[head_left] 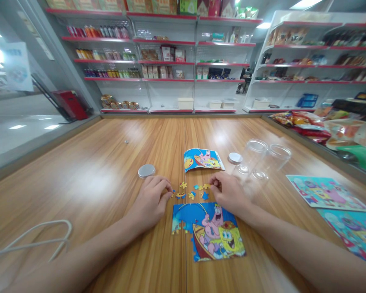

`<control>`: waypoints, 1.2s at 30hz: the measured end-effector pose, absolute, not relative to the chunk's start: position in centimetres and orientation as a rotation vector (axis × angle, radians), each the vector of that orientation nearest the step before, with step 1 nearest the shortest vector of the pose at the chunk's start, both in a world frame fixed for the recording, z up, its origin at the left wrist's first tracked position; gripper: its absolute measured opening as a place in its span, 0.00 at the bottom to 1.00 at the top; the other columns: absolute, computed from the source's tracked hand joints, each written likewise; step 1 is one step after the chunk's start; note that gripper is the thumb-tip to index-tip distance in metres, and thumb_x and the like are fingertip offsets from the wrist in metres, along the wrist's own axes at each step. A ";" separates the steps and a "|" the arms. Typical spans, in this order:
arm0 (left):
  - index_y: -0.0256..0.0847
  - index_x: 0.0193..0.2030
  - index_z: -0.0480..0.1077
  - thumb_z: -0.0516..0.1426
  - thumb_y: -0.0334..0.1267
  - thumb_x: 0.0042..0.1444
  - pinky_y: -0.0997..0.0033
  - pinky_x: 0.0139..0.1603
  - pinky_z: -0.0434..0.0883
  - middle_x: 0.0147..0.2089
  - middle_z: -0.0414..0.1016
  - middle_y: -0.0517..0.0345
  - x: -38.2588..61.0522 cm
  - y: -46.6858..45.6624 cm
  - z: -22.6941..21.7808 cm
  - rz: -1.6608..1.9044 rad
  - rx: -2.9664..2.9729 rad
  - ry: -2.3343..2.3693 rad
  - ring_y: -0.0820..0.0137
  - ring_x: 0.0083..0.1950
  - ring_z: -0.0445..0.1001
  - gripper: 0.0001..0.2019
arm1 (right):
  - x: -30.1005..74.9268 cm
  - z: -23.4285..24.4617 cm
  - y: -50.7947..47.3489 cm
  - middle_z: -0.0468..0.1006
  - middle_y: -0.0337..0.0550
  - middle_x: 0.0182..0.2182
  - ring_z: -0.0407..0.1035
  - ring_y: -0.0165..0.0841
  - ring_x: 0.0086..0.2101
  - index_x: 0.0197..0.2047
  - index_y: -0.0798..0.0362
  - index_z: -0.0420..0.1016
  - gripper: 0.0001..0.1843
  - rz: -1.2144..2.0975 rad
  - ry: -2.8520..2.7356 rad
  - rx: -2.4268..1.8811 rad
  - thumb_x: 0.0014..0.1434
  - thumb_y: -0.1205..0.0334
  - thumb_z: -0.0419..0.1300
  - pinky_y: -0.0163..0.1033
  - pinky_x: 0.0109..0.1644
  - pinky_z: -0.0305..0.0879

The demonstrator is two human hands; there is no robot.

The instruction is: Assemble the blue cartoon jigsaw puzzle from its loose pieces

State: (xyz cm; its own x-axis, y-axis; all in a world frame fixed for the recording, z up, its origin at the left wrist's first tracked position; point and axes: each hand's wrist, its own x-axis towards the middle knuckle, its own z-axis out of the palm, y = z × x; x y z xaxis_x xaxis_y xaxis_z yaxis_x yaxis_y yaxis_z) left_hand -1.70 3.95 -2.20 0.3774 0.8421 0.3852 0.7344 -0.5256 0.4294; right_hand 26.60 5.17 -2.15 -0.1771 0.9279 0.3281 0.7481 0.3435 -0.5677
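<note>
Our forearms [110, 248] flank the puzzle [216, 236], partly joined on the table [158, 264] — loose pieces [192, 195] lie just beyond it. Our right hand [227, 190] is at a yellow piece [207, 186], our left hand [151, 197] at the pieces' left end — whether either grip is grasping one, we cannot tell.

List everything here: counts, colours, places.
Puzzle: 1, multicoloured, between forearms
Loose pieces: several, yellow, blue, between hands
Picture card: 1, blue, centre
Lids: 2, silvery, flanking card
Jars: 2, clear, right
Cartoon sheets: 2, turquoise, right
Packets: several, mixed, right edge
Cable: 1, white, left
Small object: 1, grey, left
Table: 1, brown, beneath
Stocked shelves: several, white, background
Unclear object: 1, red, left background
Sign: 1, pale, left
Left hand: 1, bare, pieces' left
Right hand: 1, bare, pieces' right
</note>
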 end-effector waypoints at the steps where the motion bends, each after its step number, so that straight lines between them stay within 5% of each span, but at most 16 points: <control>1: 0.41 0.39 0.69 0.52 0.32 0.65 0.52 0.55 0.68 0.46 0.73 0.53 -1.8 4.0 -2.2 0.868 2.439 1.423 0.60 0.51 0.68 0.06 | 26.6 -2.1 5.2 0.78 0.41 0.32 0.71 0.34 0.33 0.36 0.51 0.75 0.08 0.368 -1.983 -1.460 0.55 0.72 0.58 0.39 0.37 0.65; 6: 0.42 0.47 0.71 0.54 0.30 0.61 0.50 0.58 0.67 0.49 0.73 0.52 -1.8 3.8 -2.2 0.865 2.476 1.455 0.58 0.53 0.67 0.10 | 26.7 -2.2 5.2 0.78 0.40 0.32 0.71 0.34 0.33 0.37 0.51 0.74 0.09 0.364 -1.986 -1.463 0.55 0.72 0.58 0.39 0.37 0.65; 14: 0.42 0.43 0.71 0.58 0.32 0.59 0.50 0.59 0.66 0.49 0.71 0.52 -1.8 3.5 -1.9 0.837 2.488 1.447 0.58 0.54 0.67 0.06 | 26.7 -2.3 5.2 0.77 0.40 0.32 0.71 0.34 0.33 0.36 0.51 0.74 0.07 0.357 -1.999 -1.453 0.56 0.71 0.58 0.39 0.36 0.63; 19: 0.41 0.40 0.70 0.59 0.32 0.59 0.56 0.49 0.69 0.40 0.74 0.55 -1.6 3.6 -1.8 0.899 2.362 1.449 0.60 0.47 0.69 0.03 | 26.7 -2.1 5.2 0.76 0.42 0.33 0.71 0.35 0.34 0.36 0.52 0.75 0.06 0.332 -2.011 -1.417 0.57 0.71 0.59 0.40 0.38 0.65; 27: 0.42 0.49 0.73 0.59 0.28 0.62 0.62 0.48 0.69 0.39 0.77 0.55 -1.2 2.3 -0.2 0.954 2.520 0.749 0.64 0.46 0.66 0.10 | 24.9 -0.4 2.8 0.75 0.45 0.38 0.71 0.36 0.40 0.48 0.52 0.74 0.10 0.331 -2.178 -0.929 0.64 0.68 0.57 0.42 0.44 0.67; 36: 0.42 0.48 0.75 0.57 0.29 0.64 0.59 0.50 0.69 0.36 0.77 0.54 -1.0 2.5 -0.4 0.843 2.563 0.628 0.64 0.45 0.67 0.09 | 24.9 -0.7 3.0 0.76 0.45 0.37 0.71 0.36 0.39 0.45 0.53 0.76 0.08 0.345 -2.206 -0.923 0.64 0.69 0.57 0.42 0.43 0.67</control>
State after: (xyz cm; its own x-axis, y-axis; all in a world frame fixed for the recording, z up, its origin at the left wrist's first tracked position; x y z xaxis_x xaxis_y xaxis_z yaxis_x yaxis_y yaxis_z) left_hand -0.99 2.46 -0.36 0.7216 0.5159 0.4617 0.2950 -0.8324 0.4691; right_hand 24.86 2.97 -0.70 -0.4930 0.7047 0.5103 0.5150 0.7091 -0.4817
